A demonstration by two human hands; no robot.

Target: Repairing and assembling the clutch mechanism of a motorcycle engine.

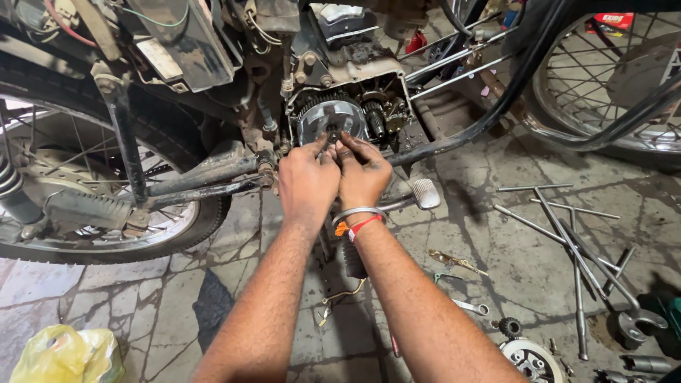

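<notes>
- Left hand (308, 181): fingers pinched narrow at the hub of the clutch assembly (330, 119); whether they grip a small part or only press on it, I cannot tell.
- Right hand (362, 172): set just beside the left, fingertips closed on the same centre spot; a metal bangle and red thread sit at the wrist. What it holds, if anything, is hidden behind the knuckles.
- Clutch assembly: round, toothed at its rim, seated in the open side of the motorcycle engine (355, 71), level with the hands and directly ahead of them.
- Progress, as I judge it: the side cover is already off and the gears (379, 117) lie bare; the clutch itself is still mounted, so work at its centre is not finished.
- Foot peg (425, 193): just right of the right hand, below the engine.
- Floor, right: long rod tools (560, 220), a spanner (472, 306), a small gear (509, 327) and a round plate (530, 358) lying loose, well apart from the hands.
- Floor, lower left: yellow bag (67, 354), cut off by the edge.
- Rear wheel (85, 206) at left; a second spoked wheel (610, 78) at upper right, partly out of view.
- Hard to make out: the fastener at the clutch hub, covered by fingertips.
</notes>
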